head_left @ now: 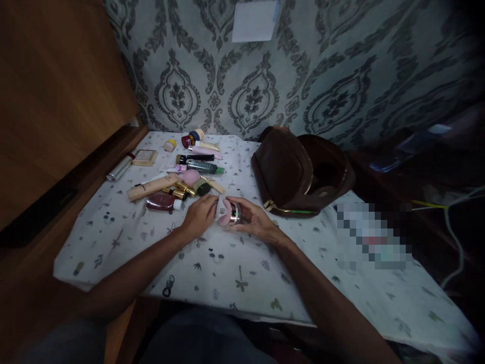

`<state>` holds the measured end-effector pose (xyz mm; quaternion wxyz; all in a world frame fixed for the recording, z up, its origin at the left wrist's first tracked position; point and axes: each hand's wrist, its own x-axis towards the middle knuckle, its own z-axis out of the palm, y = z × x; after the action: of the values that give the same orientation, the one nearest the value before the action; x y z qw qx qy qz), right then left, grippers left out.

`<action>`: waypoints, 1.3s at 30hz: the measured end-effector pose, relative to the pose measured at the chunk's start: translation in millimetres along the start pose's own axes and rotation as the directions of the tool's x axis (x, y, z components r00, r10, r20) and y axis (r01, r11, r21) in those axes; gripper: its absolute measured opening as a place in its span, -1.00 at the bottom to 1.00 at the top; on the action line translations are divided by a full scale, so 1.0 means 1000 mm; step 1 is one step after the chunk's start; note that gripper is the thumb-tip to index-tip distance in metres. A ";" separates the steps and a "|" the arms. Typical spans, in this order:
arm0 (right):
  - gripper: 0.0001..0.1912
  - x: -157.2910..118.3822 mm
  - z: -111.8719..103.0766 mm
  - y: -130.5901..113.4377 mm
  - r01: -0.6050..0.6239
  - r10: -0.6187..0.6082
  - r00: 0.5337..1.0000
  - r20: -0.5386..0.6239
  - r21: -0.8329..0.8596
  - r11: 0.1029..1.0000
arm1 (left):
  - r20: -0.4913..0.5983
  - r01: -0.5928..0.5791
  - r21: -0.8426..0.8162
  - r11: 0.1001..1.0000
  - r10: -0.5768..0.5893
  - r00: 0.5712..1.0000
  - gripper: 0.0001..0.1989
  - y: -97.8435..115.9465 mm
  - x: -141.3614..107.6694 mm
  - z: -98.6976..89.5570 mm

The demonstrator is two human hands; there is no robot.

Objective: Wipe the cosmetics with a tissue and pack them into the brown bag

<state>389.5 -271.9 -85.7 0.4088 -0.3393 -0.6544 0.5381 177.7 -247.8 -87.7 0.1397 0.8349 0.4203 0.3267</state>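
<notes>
In front of me, just above the table, my right hand point(256, 221) curls its fingers around a small round cosmetic jar point(234, 212) with a shiny metallic band and a pinkish end. My left hand point(200, 217) is closed at the jar's left side, pinching a thin white cloth or tissue point(221, 208) against the pink end. Part of the jar is hidden by the fingers. Beyond my left hand lie a dark red bottle with a white cap point(162, 202), a pink makeup sponge point(191, 177), gold tubes point(184, 188) and a dark green round item point(202, 187).
A brown bag point(282, 169) with an open zipper stands at the right rear. Farther left are a beige tube point(153, 187), a green bottle point(204, 167), a compact point(144, 157) and a silver cylinder point(120, 168). A wooden cabinet point(64, 76) borders the left; a patterned wall stands behind.
</notes>
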 end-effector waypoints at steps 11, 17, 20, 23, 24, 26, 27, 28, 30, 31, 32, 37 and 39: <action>-0.25 -0.001 -0.006 0.003 -0.058 0.061 0.996 -0.063 0.036 0.998 | 0.263 -0.051 0.138 0.989 0.013 0.965 -0.91 0.008 -0.008 -0.010; -0.25 -0.001 -0.006 0.002 -0.028 0.025 0.995 -0.100 -0.033 0.999 | 0.106 -0.111 -0.241 0.964 0.139 0.985 -0.86 0.020 -0.007 -0.014; -0.26 -0.002 -0.002 0.000 0.002 -0.007 0.998 -0.070 -0.074 0.997 | -0.061 -0.156 -0.322 0.934 0.144 0.988 -0.86 0.023 -0.005 -0.014; -0.28 -0.003 0.003 -0.001 0.005 -0.011 0.998 -0.057 -0.092 0.996 | -0.130 -0.171 -0.309 0.936 0.137 0.982 -0.80 0.020 -0.003 -0.011; -0.28 -0.003 0.004 -0.001 0.003 -0.008 0.998 -0.058 -0.088 0.996 | -0.134 -0.176 -0.297 0.939 0.141 0.981 -0.75 0.017 -0.003 -0.009; -0.28 -0.003 0.005 0.000 -0.002 -0.003 0.998 -0.068 -0.072 0.997 | -0.132 -0.204 -0.278 0.939 0.173 0.976 -0.65 0.013 -0.003 -0.006; -0.28 -0.003 0.005 0.001 -0.004 -0.001 0.997 -0.075 -0.065 0.998 | -0.129 -0.227 -0.274 0.935 0.198 0.972 -0.61 0.011 -0.004 -0.005; -0.28 -0.003 0.005 0.002 -0.007 0.002 0.997 -0.083 -0.064 0.998 | -0.127 -0.254 -0.273 0.928 0.228 0.966 -0.57 0.011 -0.005 -0.005; -0.27 -0.002 0.005 0.005 -0.011 0.003 0.995 -0.101 -0.079 0.997 | -0.106 -0.298 -0.278 0.913 0.279 0.954 -0.56 0.013 -0.007 -0.007; -0.25 -0.002 0.004 0.006 -0.009 -0.001 0.994 -0.106 -0.097 0.995 | -0.083 -0.308 -0.282 0.909 0.297 0.951 -0.58 0.016 -0.008 -0.009; -0.23 -0.002 0.004 0.007 -0.002 -0.011 0.994 -0.109 -0.120 0.993 | -0.049 -0.311 -0.288 0.906 0.310 0.949 -0.59 0.018 -0.009 -0.010; -0.14 -0.002 -0.001 0.008 0.088 -0.118 0.991 -0.064 -0.347 0.934 | 0.141 -0.275 -0.300 0.914 0.327 0.934 -0.63 0.023 -0.010 -0.016; -0.15 -0.002 -0.004 0.008 0.088 -0.117 0.992 -0.045 -0.417 0.904 | 0.158 -0.261 -0.281 0.923 0.313 0.936 -0.66 0.018 -0.009 -0.016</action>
<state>393.7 -270.2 -93.4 0.3777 -0.4018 -0.7560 0.3527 174.2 -266.8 -69.9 0.2383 0.8911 0.2308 0.3096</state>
